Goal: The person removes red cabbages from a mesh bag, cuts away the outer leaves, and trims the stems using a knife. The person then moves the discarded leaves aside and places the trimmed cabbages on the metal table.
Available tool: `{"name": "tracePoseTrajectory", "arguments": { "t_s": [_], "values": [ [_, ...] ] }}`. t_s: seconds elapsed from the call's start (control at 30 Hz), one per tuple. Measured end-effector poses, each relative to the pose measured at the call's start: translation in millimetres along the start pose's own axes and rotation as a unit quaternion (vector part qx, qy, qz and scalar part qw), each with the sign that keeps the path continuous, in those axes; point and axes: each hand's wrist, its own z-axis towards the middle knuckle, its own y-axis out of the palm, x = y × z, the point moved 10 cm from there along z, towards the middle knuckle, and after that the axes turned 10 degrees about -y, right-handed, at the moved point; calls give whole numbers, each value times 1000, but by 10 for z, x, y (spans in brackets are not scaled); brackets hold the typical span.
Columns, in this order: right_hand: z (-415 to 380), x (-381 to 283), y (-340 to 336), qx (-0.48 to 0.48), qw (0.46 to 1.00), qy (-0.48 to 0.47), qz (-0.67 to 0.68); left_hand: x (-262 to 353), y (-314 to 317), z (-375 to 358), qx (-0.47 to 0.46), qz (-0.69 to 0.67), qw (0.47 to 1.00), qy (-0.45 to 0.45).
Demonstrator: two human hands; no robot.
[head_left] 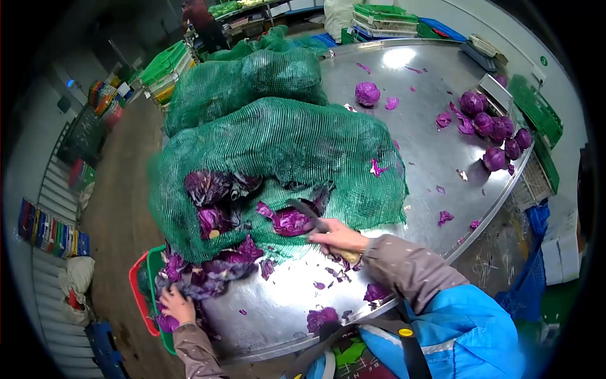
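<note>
My right hand [338, 238] is closed round a knife [304, 208], its dark blade over a purple cabbage [290, 221] by the opening of a green net sack [290, 145]. More cabbages [207, 187] show in the torn opening of the net. At the lower left my left hand [177, 306] lies with fingers spread on loose purple leaves [208, 276] at the table edge, over a green crate [153, 271]. Whether it grips a leaf is hard to see; no whole cabbage is in it.
A second net sack [246, 82] lies behind. On the steel table [423, 82] are a lone cabbage [367, 93], a group of cabbages [499, 126] at the right and scattered leaf scraps. A red crate [140, 297] stands at the left. A person [205, 25] is far back.
</note>
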Motion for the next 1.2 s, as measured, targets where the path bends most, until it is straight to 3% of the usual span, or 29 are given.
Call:
{"name": "tracePoseTrajectory", "arguments": {
  "t_s": [0.03, 0.1, 0.13, 0.17, 0.2, 0.23, 0.3, 0.37, 0.43, 0.47, 0.5, 0.57, 0.6, 0.73, 0.77, 0.83, 0.9, 0.93, 0.97, 1.03, 1.07, 1.1, 1.17, 1.2],
  "values": [
    [182, 4, -30, 24, 999, -35, -18, -81, -155, 104, 19, 2, 999, -51],
    [335, -29, -408, 165, 981, -91, -47, 175, -689, 190, 153, -160, 974, 46],
    [401, 51, -749, 269, 949, -129, -98, 463, -936, 164, 173, -225, 953, 110],
    [375, -30, -1003, 340, 911, -207, -103, 805, -1154, 73, 157, -326, 919, 159],
    [338, -73, -1282, 401, 885, -196, -131, 1146, -1265, -17, 128, -377, 899, 185],
    [261, -325, -1465, 434, 838, -286, -164, 1547, -1401, -148, 97, -393, 887, 224],
    [365, -423, -2009, 462, 799, -287, -258, 2331, -1430, -345, -2, -454, 842, 289],
    [374, -819, -2202, 455, 762, -353, -297, 3082, -1335, -545, -99, -510, 788, 331],
    [583, -1020, -2114, 331, 902, -213, -179, 3809, -1029, -705, -331, -600, 684, 248],
    [801, -872, -2298, 305, 904, -227, -195, 4158, -743, -793, -385, -616, 649, 224],
    [824, -954, -2242, 292, 911, -151, -248, 4470, -515, -879, -436, -629, 612, 200],
    [977, -944, -2266, 262, 892, -82, -360, 4858, -261, -1168, -613, -627, 480, 16],
    [1015, -794, -2272, 234, 918, -3, -320, 5024, -176, -1237, -659, -633, 406, -11],
    [1056, -815, -2106, 244, 894, -79, -367, 5303, 114, -1186, -662, -686, 286, -94],
    [971, -948, -2015, 265, 871, -200, -362, 5252, 65, -1213, -662, -686, 288, -95],
    [692, -657, -1938, 267, 915, -102, -285, 5009, -85, -1217, -624, -698, 345, -67],
    [415, -662, -1686, 240, 914, -79, -318, 4661, -202, -1276, -590, -695, 404, -74],
    [345, -578, -1572, 240, 925, -170, -239, 4442, -406, -1291, -566, -702, 429, -60],
    [251, -640, -1310, 184, 961, -170, -115, 4209, -602, -1298, -540, -707, 453, -48],
    [95, -729, -905, 148, 971, -182, -54, 3788, -738, -1340, -511, -723, 465, -11],
    [75, -737, -739, 125, 970, -179, -107, 3585, -839, -1356, -516, -721, 463, 0],
    [44, -782, -551, 86, 967, -167, -173, 3368, -933, -1345, -465, -743, 480, 46],
    [15, -757, -118, 10, 973, -162, -162, 2883, -969, -1453, -436, -738, 512, 57],
    [12, -713, 49, -10, 949, -189, -251, 2646, -877, -1522, -425, -729, 535, 41]
  ]
}}
